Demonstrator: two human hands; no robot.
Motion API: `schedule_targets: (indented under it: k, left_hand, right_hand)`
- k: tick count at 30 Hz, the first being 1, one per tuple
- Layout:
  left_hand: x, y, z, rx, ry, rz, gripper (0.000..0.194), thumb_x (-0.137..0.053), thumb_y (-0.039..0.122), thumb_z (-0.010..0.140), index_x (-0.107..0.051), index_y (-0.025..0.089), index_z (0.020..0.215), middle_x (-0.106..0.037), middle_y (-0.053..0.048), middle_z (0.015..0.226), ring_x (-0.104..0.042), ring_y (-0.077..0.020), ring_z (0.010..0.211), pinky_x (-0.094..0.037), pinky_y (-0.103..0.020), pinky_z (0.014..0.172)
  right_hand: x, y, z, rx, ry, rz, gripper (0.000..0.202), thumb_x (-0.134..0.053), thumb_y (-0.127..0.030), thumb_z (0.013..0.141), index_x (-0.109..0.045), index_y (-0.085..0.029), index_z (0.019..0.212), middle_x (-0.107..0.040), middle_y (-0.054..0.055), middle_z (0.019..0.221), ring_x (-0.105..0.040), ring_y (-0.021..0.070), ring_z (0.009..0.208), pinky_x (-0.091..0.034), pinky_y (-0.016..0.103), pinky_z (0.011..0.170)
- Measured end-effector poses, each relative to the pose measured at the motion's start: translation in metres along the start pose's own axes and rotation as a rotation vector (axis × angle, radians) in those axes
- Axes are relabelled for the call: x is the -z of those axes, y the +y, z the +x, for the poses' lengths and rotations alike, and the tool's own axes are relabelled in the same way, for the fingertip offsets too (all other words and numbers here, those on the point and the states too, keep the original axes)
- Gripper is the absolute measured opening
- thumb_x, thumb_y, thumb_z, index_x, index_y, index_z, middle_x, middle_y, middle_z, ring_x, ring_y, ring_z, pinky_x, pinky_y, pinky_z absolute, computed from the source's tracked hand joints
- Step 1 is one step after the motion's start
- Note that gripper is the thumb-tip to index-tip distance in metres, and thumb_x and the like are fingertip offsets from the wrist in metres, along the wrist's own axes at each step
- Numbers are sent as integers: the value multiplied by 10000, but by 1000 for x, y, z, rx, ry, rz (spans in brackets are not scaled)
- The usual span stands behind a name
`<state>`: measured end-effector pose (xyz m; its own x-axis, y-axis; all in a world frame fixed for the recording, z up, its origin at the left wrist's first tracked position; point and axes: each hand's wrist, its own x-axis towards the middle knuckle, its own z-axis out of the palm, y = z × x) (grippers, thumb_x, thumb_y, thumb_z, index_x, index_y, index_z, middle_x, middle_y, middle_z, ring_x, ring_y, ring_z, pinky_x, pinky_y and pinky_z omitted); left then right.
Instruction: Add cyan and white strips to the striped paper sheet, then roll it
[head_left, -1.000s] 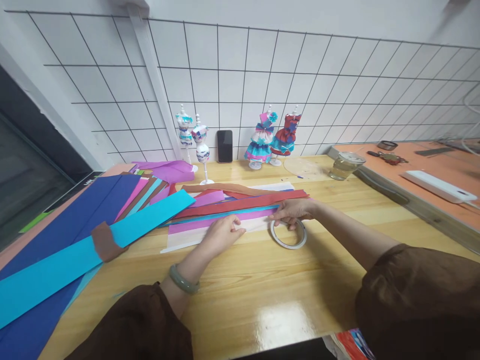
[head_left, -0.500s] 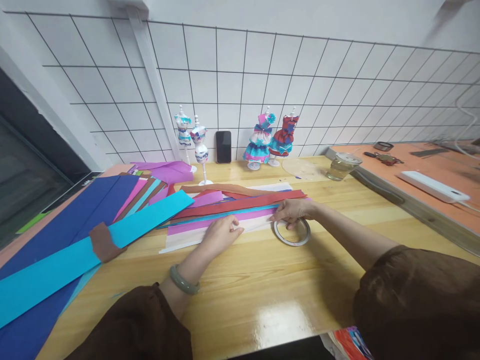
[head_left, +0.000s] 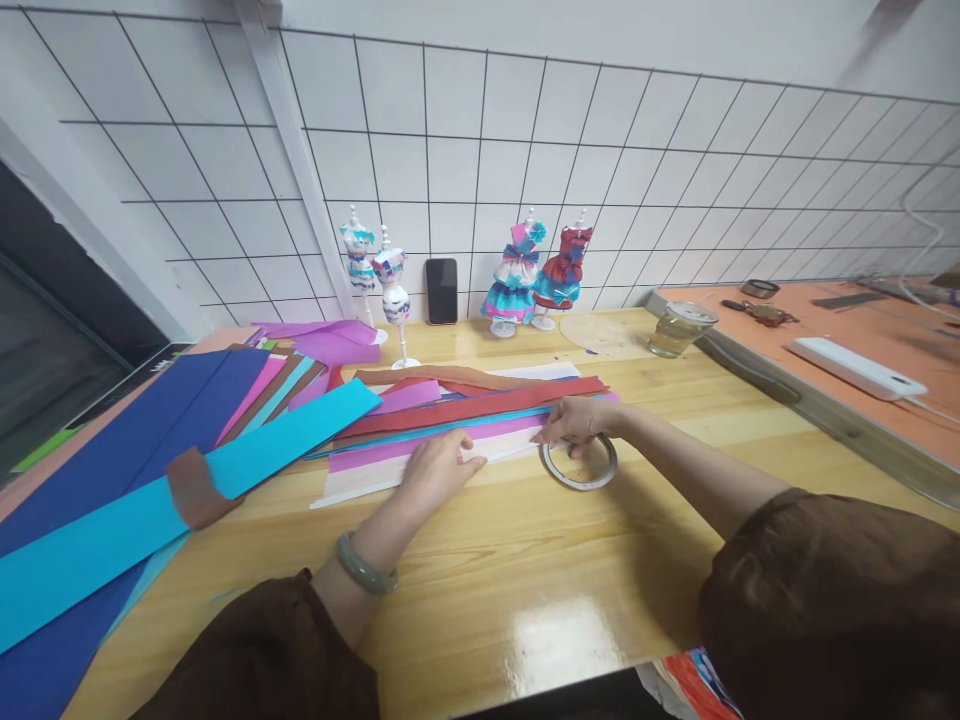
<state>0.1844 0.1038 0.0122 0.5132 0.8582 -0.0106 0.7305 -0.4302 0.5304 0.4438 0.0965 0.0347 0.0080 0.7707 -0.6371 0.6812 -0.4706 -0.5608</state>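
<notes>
My right hand (head_left: 577,420) is closed on a roll of tape (head_left: 586,484), which hangs tilted below the fingers. Its fingertips are at the near edge of a white paper strip (head_left: 506,446). Over the left part of that strip lies my left hand (head_left: 441,466), thumb and fingers apart and nothing seen in them. Beyond both hands are layered paper strips: a purple strip (head_left: 375,457), a blue one (head_left: 442,428), a red one (head_left: 480,405) and a brown one (head_left: 480,377).
To the left lie large dark blue paper (head_left: 172,430) and a folded light blue band (head_left: 292,430) with a brown wrap. Small dressed mannequins (head_left: 512,290), bare-skirted ones (head_left: 394,285) and a phone (head_left: 442,292) stand by the wall. A lidded glass (head_left: 679,332) is at right.
My left thumb and fingers have spread a little. The right hand keeps the tape roll at almost the same place. The whole view has shifted slightly.
</notes>
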Motion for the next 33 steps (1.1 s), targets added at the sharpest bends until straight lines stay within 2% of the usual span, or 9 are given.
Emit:
schedule_targets:
  k: [22,33]
  left_hand:
    - [-4,0,0,-27,26,93,241,-508,432,777,-549,232,906,-622,-1,675,-583,-195,687,-313,-258,542]
    - [-7,4,-1,-23,51,218,232,-487,429,807,-522,238,932,-662,-15,798,-610,-202,761,-326,-264,566]
  right_hand:
    - [-2,3,7,-28,32,-57,421,-777,-473,457,-624,-129,645,-483,-35,440,-456,62,362,-449,175,348]
    - [-4,-2,4,-52,45,-108,452,-771,-494,443,-633,-130,673,-522,-25,495,-490,76,408,-444,181,391]
